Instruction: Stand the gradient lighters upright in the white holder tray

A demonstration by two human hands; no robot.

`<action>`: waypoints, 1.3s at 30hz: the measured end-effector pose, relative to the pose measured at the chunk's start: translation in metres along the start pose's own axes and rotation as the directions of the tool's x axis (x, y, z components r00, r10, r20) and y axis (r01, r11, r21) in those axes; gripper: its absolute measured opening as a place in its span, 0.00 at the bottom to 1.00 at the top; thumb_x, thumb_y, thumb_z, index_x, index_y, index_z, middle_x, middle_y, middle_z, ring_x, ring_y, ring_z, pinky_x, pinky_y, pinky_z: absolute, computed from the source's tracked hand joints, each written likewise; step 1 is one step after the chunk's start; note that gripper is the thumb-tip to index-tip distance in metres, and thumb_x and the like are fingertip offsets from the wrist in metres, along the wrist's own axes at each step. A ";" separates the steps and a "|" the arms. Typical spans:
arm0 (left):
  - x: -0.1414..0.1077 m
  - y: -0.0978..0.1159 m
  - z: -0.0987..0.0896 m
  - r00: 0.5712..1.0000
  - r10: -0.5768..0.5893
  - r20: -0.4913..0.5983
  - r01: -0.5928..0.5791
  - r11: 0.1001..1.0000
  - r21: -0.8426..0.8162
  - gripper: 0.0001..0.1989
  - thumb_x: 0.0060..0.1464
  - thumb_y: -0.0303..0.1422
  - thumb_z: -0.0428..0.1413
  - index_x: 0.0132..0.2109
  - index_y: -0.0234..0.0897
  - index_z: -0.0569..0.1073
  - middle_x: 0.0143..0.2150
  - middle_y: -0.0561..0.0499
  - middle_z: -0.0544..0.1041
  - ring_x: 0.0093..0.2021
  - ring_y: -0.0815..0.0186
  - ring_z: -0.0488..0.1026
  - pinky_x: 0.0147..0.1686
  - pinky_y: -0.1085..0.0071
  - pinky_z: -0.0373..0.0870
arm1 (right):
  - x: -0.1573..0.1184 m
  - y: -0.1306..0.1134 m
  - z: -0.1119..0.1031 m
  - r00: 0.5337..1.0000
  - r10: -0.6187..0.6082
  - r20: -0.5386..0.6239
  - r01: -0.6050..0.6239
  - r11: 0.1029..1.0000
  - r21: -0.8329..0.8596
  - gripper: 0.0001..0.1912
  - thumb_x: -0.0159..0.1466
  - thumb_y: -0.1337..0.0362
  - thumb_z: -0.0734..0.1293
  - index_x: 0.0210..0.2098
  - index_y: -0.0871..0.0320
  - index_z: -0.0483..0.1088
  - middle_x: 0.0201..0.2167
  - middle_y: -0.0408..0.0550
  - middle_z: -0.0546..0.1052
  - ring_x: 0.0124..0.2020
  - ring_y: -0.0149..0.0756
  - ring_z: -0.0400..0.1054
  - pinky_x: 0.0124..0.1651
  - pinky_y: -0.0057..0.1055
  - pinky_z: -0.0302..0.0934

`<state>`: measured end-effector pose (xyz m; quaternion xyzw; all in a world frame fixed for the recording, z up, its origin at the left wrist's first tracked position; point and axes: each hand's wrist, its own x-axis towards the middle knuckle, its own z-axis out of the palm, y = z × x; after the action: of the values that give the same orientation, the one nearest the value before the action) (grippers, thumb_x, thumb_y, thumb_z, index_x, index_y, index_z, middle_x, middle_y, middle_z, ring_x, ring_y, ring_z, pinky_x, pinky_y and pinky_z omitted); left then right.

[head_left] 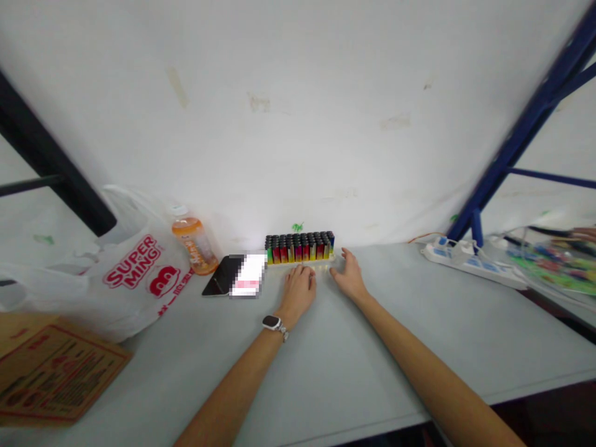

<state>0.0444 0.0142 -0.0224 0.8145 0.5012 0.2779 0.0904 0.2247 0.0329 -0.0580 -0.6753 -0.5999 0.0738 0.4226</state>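
Observation:
Rows of colourful lighters with black tops [300, 247] stand upright in a pale tray [279, 265] against the wall. My left hand [298, 290], with a watch on its wrist [272, 322], is just in front of the tray; its fingers are bent and close together, and whatever they may hold is too small to make out. Beside the tray's right end is my right hand [349, 277], thumb and fingers apart, with nothing visible between them.
Left of the tray lie a dark tablet [223, 277] and a blurred white item [249, 275]. Farther left are an orange drink bottle [193, 243], a white plastic bag [135, 273] and a cardboard box [56, 372]. A power strip [475, 264] lies at right near a blue post [503, 155].

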 end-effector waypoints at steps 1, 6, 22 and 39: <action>0.001 -0.004 -0.001 1.000 0.020 0.018 -0.021 0.999 0.028 0.08 0.62 0.28 0.48 0.41 0.36 0.72 0.44 0.44 0.74 0.49 0.56 0.69 0.51 0.58 0.63 | -0.001 -0.002 0.000 1.000 0.009 0.013 -0.009 0.999 -0.038 0.39 0.57 0.59 0.64 0.65 0.62 0.53 0.61 0.62 0.66 0.62 0.51 0.60 0.63 0.47 0.54; 0.001 -0.020 -0.005 0.996 0.090 0.026 -0.090 0.996 -0.003 0.07 0.61 0.29 0.50 0.40 0.36 0.72 0.44 0.44 0.74 0.48 0.57 0.69 0.50 0.59 0.64 | 0.007 -0.005 0.000 0.994 0.072 0.086 -0.054 0.979 -0.197 0.41 0.57 0.54 0.67 0.66 0.60 0.54 0.60 0.61 0.68 0.61 0.55 0.60 0.61 0.50 0.54; -0.007 -0.028 -0.006 0.995 0.101 0.001 -0.100 0.988 -0.119 0.07 0.60 0.31 0.51 0.36 0.37 0.73 0.40 0.46 0.76 0.45 0.57 0.70 0.49 0.59 0.64 | 0.021 -0.006 -0.014 0.980 -0.085 0.180 0.134 0.949 -0.285 0.12 0.63 0.57 0.65 0.45 0.54 0.69 0.45 0.52 0.70 0.48 0.44 0.68 0.50 0.39 0.58; -0.008 -0.024 -0.010 0.995 0.102 0.008 -0.100 0.988 -0.117 0.07 0.61 0.31 0.51 0.37 0.37 0.73 0.41 0.46 0.75 0.46 0.57 0.70 0.51 0.57 0.66 | 0.025 -0.015 -0.037 0.871 -0.123 0.476 0.341 0.848 -0.406 0.18 0.68 0.53 0.59 0.49 0.60 0.65 0.46 0.57 0.73 0.46 0.47 0.68 0.48 0.39 0.57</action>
<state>0.0177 0.0176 -0.0273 0.8341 0.4415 0.3052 0.1273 0.2421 0.0354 -0.0145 -0.6450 -0.7567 0.0185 0.1050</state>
